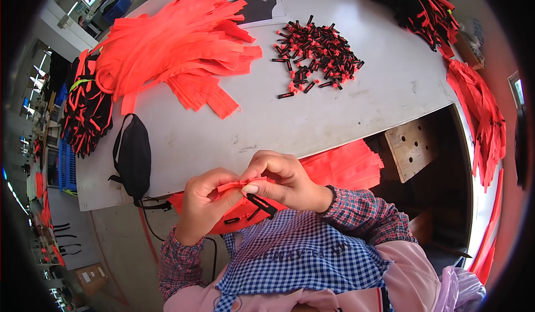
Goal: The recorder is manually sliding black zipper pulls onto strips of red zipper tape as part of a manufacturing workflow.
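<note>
Both of my hands are together in front of my chest, just off the table's near edge. My left hand (205, 201) pinches the edge of a red fabric strip (251, 216) between thumb and fingers. Close against it, my right hand (290, 182) pinches the same strip, its thumb lying on top. Just below my fingertips a black tab (261, 202) shows against the red cloth, with smaller black pieces near it. My fingers hide the exact spot where they meet. More red strips (345, 166) lie by the table edge, beyond my right hand.
On the white table (290, 122) lie a large heap of red strips (178, 44) and a pile of small black-and-red tabs (317, 55). A black pouch (134, 156) is at the left edge. Tied red-and-black bundles (89, 105) flank it. An open compartment holds a drilled wooden board (411, 147).
</note>
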Demonstrator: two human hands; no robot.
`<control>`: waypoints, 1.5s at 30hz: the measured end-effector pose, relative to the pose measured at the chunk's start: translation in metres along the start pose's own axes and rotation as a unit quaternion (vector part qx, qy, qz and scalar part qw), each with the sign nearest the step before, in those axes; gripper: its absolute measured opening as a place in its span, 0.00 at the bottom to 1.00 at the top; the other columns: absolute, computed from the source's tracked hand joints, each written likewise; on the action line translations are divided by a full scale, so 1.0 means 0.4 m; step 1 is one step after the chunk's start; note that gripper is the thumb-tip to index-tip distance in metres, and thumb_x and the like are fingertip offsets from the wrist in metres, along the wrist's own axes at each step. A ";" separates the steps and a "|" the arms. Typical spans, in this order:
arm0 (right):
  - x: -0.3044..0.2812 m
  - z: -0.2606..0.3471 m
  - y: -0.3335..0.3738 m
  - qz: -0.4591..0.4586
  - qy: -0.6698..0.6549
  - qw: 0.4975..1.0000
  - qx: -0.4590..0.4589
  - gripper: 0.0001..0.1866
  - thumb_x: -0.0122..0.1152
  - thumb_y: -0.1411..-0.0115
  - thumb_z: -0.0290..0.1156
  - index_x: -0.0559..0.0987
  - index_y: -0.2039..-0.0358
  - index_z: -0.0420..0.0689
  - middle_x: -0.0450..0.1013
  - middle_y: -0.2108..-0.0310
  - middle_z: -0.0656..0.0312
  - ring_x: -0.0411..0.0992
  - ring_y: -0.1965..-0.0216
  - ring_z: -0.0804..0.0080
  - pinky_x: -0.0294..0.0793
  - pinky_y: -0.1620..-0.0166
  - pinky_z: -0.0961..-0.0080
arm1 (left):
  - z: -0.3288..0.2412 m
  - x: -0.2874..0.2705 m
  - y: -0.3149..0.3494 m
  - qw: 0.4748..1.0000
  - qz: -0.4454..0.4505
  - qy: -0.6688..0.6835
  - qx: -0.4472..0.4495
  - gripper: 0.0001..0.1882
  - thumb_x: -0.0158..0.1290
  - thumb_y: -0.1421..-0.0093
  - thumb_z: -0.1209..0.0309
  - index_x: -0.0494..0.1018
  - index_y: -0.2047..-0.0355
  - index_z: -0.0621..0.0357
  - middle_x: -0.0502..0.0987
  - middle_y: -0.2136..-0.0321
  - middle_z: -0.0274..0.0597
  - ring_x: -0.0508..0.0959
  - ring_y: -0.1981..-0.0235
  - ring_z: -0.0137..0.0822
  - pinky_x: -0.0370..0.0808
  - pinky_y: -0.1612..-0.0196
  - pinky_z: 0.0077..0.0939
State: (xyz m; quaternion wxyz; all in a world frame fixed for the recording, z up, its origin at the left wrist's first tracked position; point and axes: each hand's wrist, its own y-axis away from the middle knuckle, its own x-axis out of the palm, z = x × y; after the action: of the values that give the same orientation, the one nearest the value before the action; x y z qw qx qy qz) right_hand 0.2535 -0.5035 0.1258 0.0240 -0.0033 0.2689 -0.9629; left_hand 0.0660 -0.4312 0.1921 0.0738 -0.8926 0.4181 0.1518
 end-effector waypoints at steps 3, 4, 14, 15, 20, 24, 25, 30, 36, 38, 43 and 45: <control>0.020 -0.002 0.004 -0.072 -0.280 0.954 0.075 0.07 0.61 0.37 0.21 0.73 0.59 0.40 0.73 0.64 0.65 0.72 0.65 0.77 0.72 0.61 0.78 | -0.019 -0.002 0.002 0.999 -0.011 0.042 -0.003 0.09 0.63 0.41 0.72 0.77 0.66 0.66 0.79 0.70 0.38 0.77 0.68 0.25 0.74 0.64 0.21; 0.021 -0.002 0.004 -0.066 -0.277 0.956 0.077 0.06 0.60 0.36 0.20 0.73 0.60 0.40 0.71 0.64 0.67 0.69 0.64 0.82 0.72 0.59 0.83 | -0.026 -0.005 0.002 0.997 -0.009 0.078 -0.029 0.10 0.63 0.41 0.70 0.77 0.66 0.66 0.79 0.71 0.36 0.76 0.68 0.24 0.73 0.64 0.20; 0.062 0.043 -0.021 -0.115 -0.238 0.954 0.142 0.06 0.55 0.30 0.30 0.70 0.62 0.43 0.65 0.68 0.73 0.61 0.66 0.89 0.64 0.63 0.88 | -0.011 -0.018 -0.046 0.999 0.014 0.034 0.031 0.08 0.61 0.39 0.71 0.75 0.70 0.63 0.75 0.78 0.31 0.71 0.73 0.19 0.68 0.70 0.17; 0.071 0.050 -0.036 -0.114 -0.240 0.954 0.142 0.06 0.55 0.30 0.30 0.70 0.62 0.43 0.65 0.68 0.73 0.61 0.66 0.89 0.64 0.63 0.88 | -0.012 -0.019 -0.048 0.999 0.001 0.039 0.025 0.08 0.61 0.39 0.71 0.75 0.70 0.63 0.75 0.78 0.31 0.71 0.73 0.19 0.68 0.70 0.17; 0.003 0.094 -0.167 -0.334 -0.272 0.902 0.029 0.08 0.54 0.29 0.33 0.72 0.65 0.44 0.66 0.70 0.76 0.60 0.68 0.90 0.62 0.64 0.88 | -0.022 0.021 -0.025 0.995 0.095 0.013 0.010 0.10 0.60 0.40 0.73 0.78 0.60 0.65 0.81 0.66 0.40 0.78 0.63 0.27 0.74 0.56 0.25; -0.235 0.163 -0.236 -0.405 -0.246 0.870 -0.134 0.08 0.55 0.30 0.32 0.75 0.66 0.43 0.73 0.68 0.71 0.68 0.67 0.86 0.67 0.62 0.84 | -0.002 0.031 -0.023 0.995 0.094 -0.027 0.009 0.10 0.61 0.42 0.72 0.78 0.63 0.66 0.81 0.69 0.42 0.78 0.66 0.28 0.75 0.58 0.26; -0.300 0.184 -0.244 -0.372 -0.228 0.881 -0.184 0.08 0.55 0.30 0.32 0.76 0.65 0.42 0.75 0.67 0.69 0.70 0.67 0.84 0.69 0.61 0.83 | 0.001 0.015 -0.023 0.994 0.095 -0.044 -0.044 0.11 0.62 0.42 0.71 0.78 0.64 0.67 0.81 0.70 0.42 0.78 0.67 0.27 0.75 0.60 0.25; -0.521 0.280 -0.207 -0.433 -0.192 0.853 -0.221 0.12 0.51 0.29 0.34 0.76 0.55 0.38 0.78 0.57 0.58 0.76 0.54 0.67 0.74 0.45 0.69 | -0.062 -0.137 -0.012 0.990 0.049 -0.135 -0.013 0.10 0.62 0.45 0.72 0.77 0.70 0.69 0.77 0.77 0.41 0.74 0.73 0.25 0.71 0.67 0.24; -0.473 0.275 -0.016 -0.546 0.155 0.805 -0.173 0.10 0.54 0.30 0.34 0.78 0.59 0.41 0.76 0.65 0.68 0.72 0.66 0.84 0.70 0.62 0.84 | -0.115 -0.222 -0.035 0.963 0.155 -0.217 -0.030 0.12 0.64 0.46 0.71 0.78 0.68 0.69 0.77 0.78 0.44 0.74 0.77 0.27 0.70 0.71 0.25; -0.446 0.240 0.087 -0.523 0.167 0.833 -0.069 0.11 0.55 0.30 0.36 0.78 0.62 0.40 0.75 0.68 0.70 0.70 0.67 0.87 0.68 0.65 0.87 | -0.079 -0.215 -0.038 0.970 0.168 -0.163 -0.065 0.13 0.64 0.46 0.69 0.77 0.68 0.69 0.76 0.79 0.44 0.73 0.79 0.30 0.70 0.72 0.25; -0.434 0.129 0.381 -0.531 0.175 0.752 0.351 0.11 0.59 0.33 0.38 0.75 0.68 0.44 0.71 0.74 0.71 0.66 0.74 0.88 0.64 0.72 0.88 | 0.108 -0.166 -0.041 0.884 0.315 -0.305 -0.162 0.15 0.64 0.47 0.66 0.77 0.69 0.67 0.75 0.78 0.44 0.73 0.78 0.43 0.74 0.66 0.31; -0.420 0.081 0.457 -0.473 0.381 0.686 0.402 0.14 0.62 0.35 0.37 0.76 0.58 0.39 0.74 0.65 0.64 0.73 0.62 0.76 0.73 0.61 0.76 | 0.180 -0.132 -0.033 0.829 0.302 -0.468 -0.048 0.12 0.62 0.46 0.65 0.78 0.70 0.63 0.77 0.73 0.43 0.76 0.67 0.48 0.73 0.50 0.39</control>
State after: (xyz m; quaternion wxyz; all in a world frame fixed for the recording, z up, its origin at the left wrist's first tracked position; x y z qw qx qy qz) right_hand 0.4300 -0.6683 0.0598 -0.5400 0.2472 -0.1947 -0.7807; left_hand 0.0291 -0.3658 0.1418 0.1680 -0.5468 0.5742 0.5858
